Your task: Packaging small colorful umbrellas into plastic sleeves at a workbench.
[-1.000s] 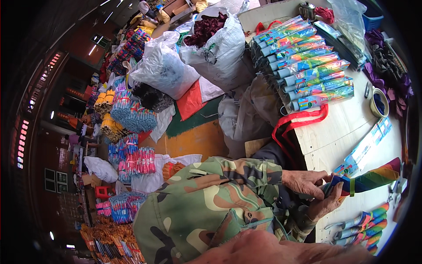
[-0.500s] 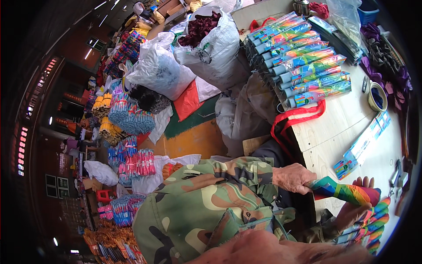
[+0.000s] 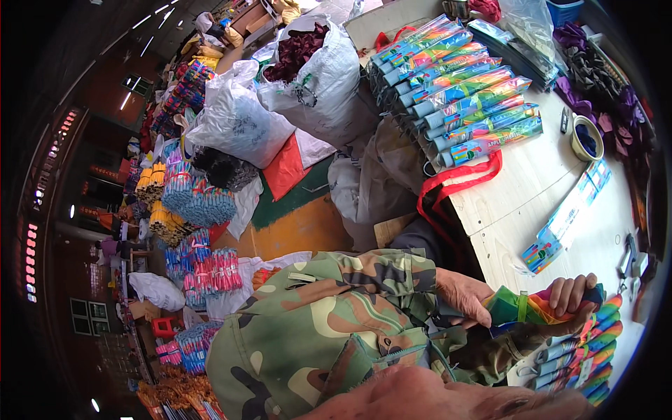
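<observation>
A folded rainbow umbrella (image 3: 535, 308) lies crosswise at the near edge of the tabletop (image 3: 518, 210), gripped at both ends. The right hand (image 3: 570, 297) is curled around its far end, fingers over the top; the left hand (image 3: 465, 294) is closed on the near end, where the fabric bunches. To do this well, I judge the left should keep the folds pinched tight while the right holds the shaft steady, so the canopy lies flat and even. Just beyond the umbrella toward the wearer's right lies a heap of wrapped umbrellas (image 3: 581, 357); farther up the tabletop from it, a long printed sleeve (image 3: 567, 217) and a row of packed umbrellas (image 3: 462, 84).
</observation>
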A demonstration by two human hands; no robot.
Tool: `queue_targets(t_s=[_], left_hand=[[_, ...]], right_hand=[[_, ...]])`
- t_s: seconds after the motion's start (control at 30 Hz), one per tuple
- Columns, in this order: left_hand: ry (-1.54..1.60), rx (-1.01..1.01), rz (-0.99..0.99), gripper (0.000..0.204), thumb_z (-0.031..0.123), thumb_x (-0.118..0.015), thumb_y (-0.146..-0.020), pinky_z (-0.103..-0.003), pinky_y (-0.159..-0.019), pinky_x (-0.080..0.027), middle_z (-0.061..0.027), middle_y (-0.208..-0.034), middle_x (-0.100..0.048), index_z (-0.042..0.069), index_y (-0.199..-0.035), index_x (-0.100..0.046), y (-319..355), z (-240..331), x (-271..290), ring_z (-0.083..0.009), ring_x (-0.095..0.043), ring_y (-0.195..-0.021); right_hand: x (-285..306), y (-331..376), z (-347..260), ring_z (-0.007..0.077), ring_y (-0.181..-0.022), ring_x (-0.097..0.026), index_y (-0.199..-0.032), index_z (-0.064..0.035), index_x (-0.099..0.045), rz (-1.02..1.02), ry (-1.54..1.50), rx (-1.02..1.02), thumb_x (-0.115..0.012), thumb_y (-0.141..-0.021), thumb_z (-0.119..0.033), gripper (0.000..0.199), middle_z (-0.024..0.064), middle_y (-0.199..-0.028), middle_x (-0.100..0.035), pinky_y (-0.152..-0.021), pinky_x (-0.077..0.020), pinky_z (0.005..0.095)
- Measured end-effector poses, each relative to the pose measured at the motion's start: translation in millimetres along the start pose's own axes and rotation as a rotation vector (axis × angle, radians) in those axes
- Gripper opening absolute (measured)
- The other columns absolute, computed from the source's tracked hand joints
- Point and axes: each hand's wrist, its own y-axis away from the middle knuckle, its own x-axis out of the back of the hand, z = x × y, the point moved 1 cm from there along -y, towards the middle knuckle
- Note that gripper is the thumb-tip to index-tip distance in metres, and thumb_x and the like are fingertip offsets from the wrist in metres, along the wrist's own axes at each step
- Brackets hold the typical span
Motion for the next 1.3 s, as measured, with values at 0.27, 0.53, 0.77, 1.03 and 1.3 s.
queue_targets(t_s=[0.27, 0.53, 0.77, 1.03, 1.3], left_hand=[[-1.015, -0.210, 0.681, 0.050, 0.029, -0.068, -0.099, -0.056, -0.069, -0.056, -0.0260, -0.085, -0.069, -0.006, -0.128, -0.048, -19.8, -35.3, -1.7, -0.0490, -0.070, -0.081], [-0.844, -0.136, 0.354, 0.066, 0.062, -0.084, -0.088, -0.043, -0.087, -0.056, -0.0153, -0.107, -0.073, 0.001, -0.111, -0.071, 24.9, 37.7, 31.7, -0.0335, -0.069, -0.108], [-0.220, -0.406, 0.163, 0.090, 0.032, -0.101, -0.076, -0.040, -0.120, -0.042, -0.0114, -0.150, -0.060, 0.008, -0.151, -0.058, -10.4, 67.5, 14.3, -0.0226, -0.055, -0.141], [-0.156, -0.252, 0.649, 0.040, 0.035, -0.088, -0.096, -0.027, -0.083, -0.059, -0.0050, -0.096, -0.077, 0.001, -0.105, -0.070, -26.8, 42.6, 22.1, -0.0080, -0.070, -0.088], [-0.611, -0.332, 0.719, 0.050, 0.048, -0.077, -0.104, -0.027, -0.070, -0.050, -0.0013, -0.086, -0.070, -0.001, -0.105, -0.074, -91.2, 51.2, 57.5, -0.0072, -0.060, -0.076]], right_hand=[[-14.0, -0.5, 34.0, 0.0119, -0.063, -0.052, -0.127, 0.0024, -0.055, 0.812, 0.813, -0.044, -0.073, -0.102, -0.018, 0.037, 0.0005, -0.074, -0.049, -0.068, -0.0508, 0.0314], [-5.1, 17.3, -10.9, 0.0121, -0.043, -0.045, -0.105, 0.0005, -0.054, 0.611, 0.861, -0.328, -0.070, -0.092, -0.011, 0.024, 0.0018, -0.064, -0.050, -0.043, -0.0396, 0.0267], [-25.5, 68.5, 45.7, 0.0175, -0.043, -0.056, -0.118, 0.0027, -0.055, 0.327, 0.752, -0.893, -0.076, -0.073, -0.006, 0.051, 0.0051, -0.063, -0.057, -0.041, -0.0453, 0.0300], [-20.4, 78.2, 54.4, 0.0242, -0.071, -0.071, -0.113, 0.0000, -0.065, 0.410, 1.059, -1.070, -0.082, -0.086, -0.021, 0.038, 0.0117, -0.087, -0.071, -0.067, -0.0554, 0.0404], [-11.9, 135.7, 26.5, 0.0491, -0.080, -0.071, -0.123, 0.0045, -0.064, 0.618, 1.678, -0.739, -0.080, -0.087, -0.026, 0.049, 0.0319, -0.087, -0.071, -0.076, -0.0550, 0.0511]])
